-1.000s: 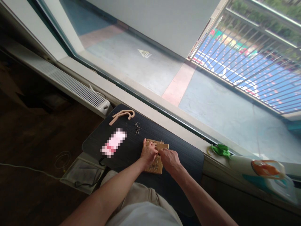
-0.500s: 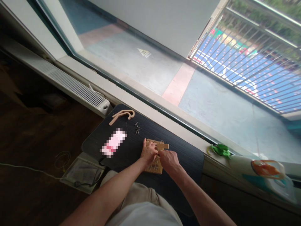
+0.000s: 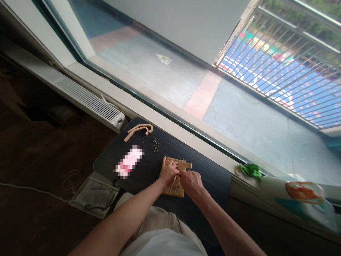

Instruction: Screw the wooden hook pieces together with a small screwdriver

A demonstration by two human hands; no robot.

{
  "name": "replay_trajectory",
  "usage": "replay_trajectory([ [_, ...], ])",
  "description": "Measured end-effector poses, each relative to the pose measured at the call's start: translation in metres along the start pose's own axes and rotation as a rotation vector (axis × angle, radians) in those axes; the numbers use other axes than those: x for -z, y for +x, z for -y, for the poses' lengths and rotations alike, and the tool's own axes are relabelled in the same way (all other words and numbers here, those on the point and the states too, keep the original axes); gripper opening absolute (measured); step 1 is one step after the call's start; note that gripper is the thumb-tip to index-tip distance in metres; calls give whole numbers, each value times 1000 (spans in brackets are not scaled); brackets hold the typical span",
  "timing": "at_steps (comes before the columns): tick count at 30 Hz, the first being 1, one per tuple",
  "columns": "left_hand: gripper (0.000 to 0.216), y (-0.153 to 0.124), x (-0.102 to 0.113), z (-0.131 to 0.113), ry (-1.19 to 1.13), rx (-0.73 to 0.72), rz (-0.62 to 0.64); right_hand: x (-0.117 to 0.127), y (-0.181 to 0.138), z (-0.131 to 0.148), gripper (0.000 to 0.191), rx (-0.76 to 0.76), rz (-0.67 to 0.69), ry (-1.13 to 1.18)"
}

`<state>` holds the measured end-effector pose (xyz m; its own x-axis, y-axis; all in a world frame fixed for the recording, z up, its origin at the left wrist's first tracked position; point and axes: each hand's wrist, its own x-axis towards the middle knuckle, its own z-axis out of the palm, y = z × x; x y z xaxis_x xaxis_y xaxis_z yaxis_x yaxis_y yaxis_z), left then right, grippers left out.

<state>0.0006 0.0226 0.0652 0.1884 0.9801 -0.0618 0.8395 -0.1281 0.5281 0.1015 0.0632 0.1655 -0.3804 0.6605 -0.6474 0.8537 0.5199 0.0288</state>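
Observation:
A flat wooden board [image 3: 176, 190] lies on a small black table [image 3: 144, 174] in front of me. My left hand [image 3: 168, 173] rests on the board's left part, fingers curled and pressed onto the wood. My right hand [image 3: 191, 181] is closed just to its right, pinching a small wooden strip [image 3: 185, 165] that sticks out past the board's far edge. Both hands touch at the board's middle. What lies under the fingers is hidden.
Curved wooden pieces [image 3: 139, 129] lie at the table's far left corner, a few small screws [image 3: 156, 145] beside them, and a pink packet [image 3: 129, 161] nearer me. A white radiator [image 3: 87, 101] runs along the window. A green item [image 3: 250, 170] sits on the sill at right.

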Motion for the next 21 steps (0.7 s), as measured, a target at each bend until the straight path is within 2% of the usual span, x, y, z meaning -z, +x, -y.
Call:
replay_trajectory([
  [5, 15, 1, 0, 0, -4, 13, 9, 4, -1, -4, 29, 27, 2, 12],
  [14, 13, 0, 1, -1, -5, 3, -1, -6, -1, -7, 26, -13, -8, 16],
  [21, 21, -10, 20, -3, -4, -3, -55, 2, -4, -11, 27, 65, -37, 27],
])
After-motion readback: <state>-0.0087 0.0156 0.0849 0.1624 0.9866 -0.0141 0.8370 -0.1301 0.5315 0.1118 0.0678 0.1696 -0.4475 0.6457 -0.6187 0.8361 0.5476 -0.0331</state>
